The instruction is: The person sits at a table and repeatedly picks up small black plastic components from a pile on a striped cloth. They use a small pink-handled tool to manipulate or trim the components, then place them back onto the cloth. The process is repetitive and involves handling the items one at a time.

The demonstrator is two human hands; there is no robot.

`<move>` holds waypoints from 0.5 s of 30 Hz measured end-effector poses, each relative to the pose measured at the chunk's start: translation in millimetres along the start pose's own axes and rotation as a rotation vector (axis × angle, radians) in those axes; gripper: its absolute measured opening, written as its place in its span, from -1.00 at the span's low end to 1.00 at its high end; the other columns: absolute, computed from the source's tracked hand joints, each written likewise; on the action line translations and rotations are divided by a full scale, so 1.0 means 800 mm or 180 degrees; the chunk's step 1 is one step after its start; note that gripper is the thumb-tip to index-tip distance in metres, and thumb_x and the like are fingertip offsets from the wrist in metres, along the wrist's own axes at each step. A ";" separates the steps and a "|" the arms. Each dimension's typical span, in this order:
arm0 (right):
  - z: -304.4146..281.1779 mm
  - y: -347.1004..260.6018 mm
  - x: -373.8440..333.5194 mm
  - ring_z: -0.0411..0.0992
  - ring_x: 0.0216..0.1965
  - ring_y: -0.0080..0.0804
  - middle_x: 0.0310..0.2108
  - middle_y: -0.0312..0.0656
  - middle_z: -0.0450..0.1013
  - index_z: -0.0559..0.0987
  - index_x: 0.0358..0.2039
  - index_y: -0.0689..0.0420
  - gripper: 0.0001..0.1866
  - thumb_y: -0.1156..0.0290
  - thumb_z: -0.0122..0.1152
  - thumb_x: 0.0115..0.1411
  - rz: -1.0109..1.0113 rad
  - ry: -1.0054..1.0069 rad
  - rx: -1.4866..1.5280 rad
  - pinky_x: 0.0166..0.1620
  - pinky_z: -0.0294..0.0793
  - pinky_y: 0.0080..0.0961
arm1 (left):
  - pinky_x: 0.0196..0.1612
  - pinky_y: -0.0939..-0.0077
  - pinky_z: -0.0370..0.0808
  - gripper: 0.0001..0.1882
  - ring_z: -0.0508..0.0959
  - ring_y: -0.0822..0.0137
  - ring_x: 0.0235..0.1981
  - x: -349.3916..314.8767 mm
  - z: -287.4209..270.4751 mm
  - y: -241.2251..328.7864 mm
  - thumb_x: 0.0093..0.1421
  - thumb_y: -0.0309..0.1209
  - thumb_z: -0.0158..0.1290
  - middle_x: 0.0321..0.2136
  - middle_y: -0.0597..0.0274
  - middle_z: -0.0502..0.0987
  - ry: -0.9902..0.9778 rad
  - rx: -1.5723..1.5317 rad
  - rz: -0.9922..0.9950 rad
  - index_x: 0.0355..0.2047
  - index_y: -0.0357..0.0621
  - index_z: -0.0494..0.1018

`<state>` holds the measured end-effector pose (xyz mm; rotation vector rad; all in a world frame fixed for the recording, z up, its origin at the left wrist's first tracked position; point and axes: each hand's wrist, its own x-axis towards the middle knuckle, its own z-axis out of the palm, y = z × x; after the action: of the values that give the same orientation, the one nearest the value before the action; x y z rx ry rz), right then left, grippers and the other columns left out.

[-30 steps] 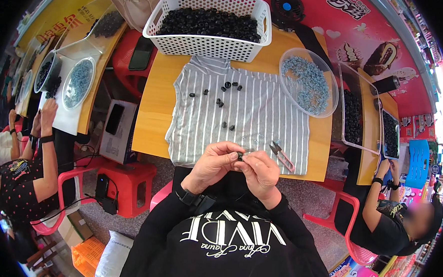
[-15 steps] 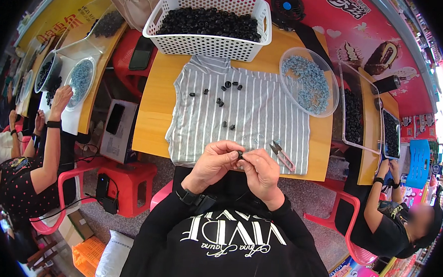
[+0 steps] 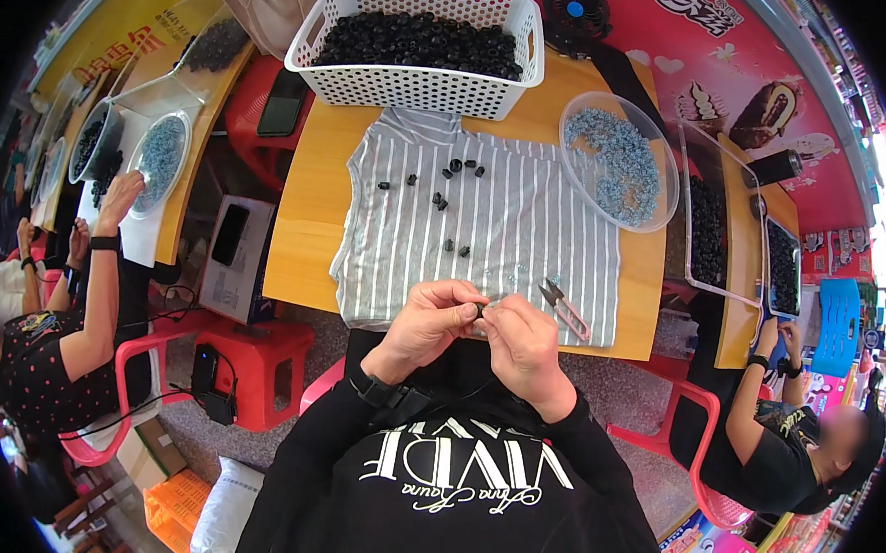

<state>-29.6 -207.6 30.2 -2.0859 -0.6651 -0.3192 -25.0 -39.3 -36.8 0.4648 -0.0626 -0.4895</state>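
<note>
Over the table's near edge, my left hand (image 3: 423,326) pinches a small black plastic piece (image 3: 479,312) between thumb and fingers. My right hand (image 3: 526,343) meets it there, fingertips pressed together against the piece; whatever else they hold is too small to make out. Both hands hover at the front of a grey-and-white striped cloth (image 3: 536,216). Thread snips (image 3: 565,312) lie on the cloth just right of my right hand. A few tiny clear-blue bits (image 3: 516,272) rest above my fingers. Several loose black pieces (image 3: 440,202) are scattered farther up the cloth.
A white perforated basket (image 3: 413,91) full of black pieces stands at the back, beside a small black fan (image 3: 575,15). A clear bowl (image 3: 590,191) of light-blue bits sits at right. Co-workers sit left and right; a red stool (image 3: 256,367) stands at lower left.
My right hand has shifted slightly, its fingertips closing over more of the black piece. My left hand stays nearly in place, still pinching it. Snips and scattered pieces have not moved.
</note>
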 end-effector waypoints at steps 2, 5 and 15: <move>-0.001 0.001 0.001 0.44 -0.55 -0.15 -0.51 -0.08 0.41 0.55 -0.38 0.30 -0.82 0.75 0.32 -0.01 -0.0011 -0.0030 0.0020 -0.50 0.37 -0.36 | -0.16 0.47 0.65 -0.87 0.62 0.38 -0.24 -0.001 0.001 0.000 0.30 -0.59 0.12 -0.23 0.22 0.54 0.0032 0.0104 -0.0012 -0.16 -0.35 0.57; -0.003 0.004 -0.002 0.43 -0.54 -0.14 -0.51 -0.08 0.38 0.52 -0.41 0.28 -0.84 0.74 0.30 0.00 0.0027 -0.0115 -0.0034 -0.50 0.37 -0.34 | -0.21 0.50 0.60 -0.85 0.60 0.37 -0.26 -0.003 -0.005 -0.003 0.31 -0.57 0.12 -0.24 0.20 0.53 0.0128 0.0495 -0.0036 -0.14 -0.35 0.56; 0.007 0.015 -0.013 0.51 -0.42 -0.40 -0.44 -0.15 0.54 0.60 -0.27 0.28 -0.79 0.73 0.36 0.05 0.0571 0.0210 0.1090 -0.37 0.46 -0.53 | -0.21 0.51 0.59 -0.79 0.62 0.39 -0.25 -0.002 -0.001 0.003 0.37 -0.47 0.08 -0.22 0.17 0.61 0.0136 0.0132 -0.0267 -0.04 -0.29 0.54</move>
<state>-31.3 -211.8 13.7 -1.7833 -0.4531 -0.1587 -25.0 -36.3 -36.8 0.5198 -0.0121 -0.5611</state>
